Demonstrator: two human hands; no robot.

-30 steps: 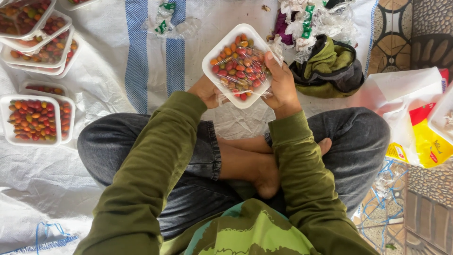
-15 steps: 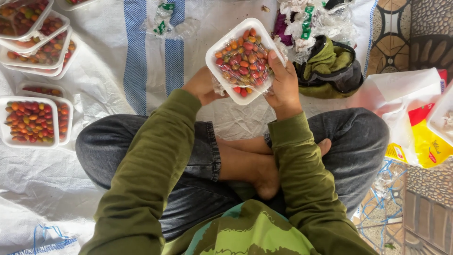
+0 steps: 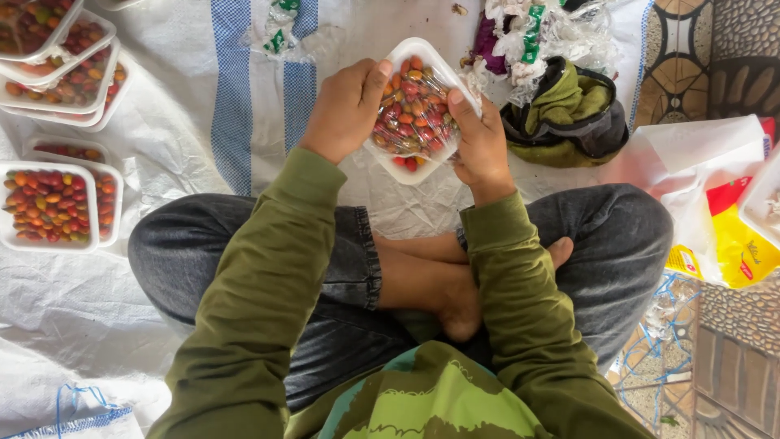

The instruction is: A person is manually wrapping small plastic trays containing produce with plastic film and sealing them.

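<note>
Above the lap, left hand and right hand grip a light, flimsy fruit tray by opposite rims; likely flexes, spills.

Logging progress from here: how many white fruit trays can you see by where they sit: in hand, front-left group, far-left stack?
In hand, held by left hand and right hand: 1 tray
Front-left group: 3
Far-left stack: at least 3, partly cut off
Total: at least 7

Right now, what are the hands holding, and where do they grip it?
A white tray of small red fruits: left hand on its left edge, right hand on its right edge.
</note>
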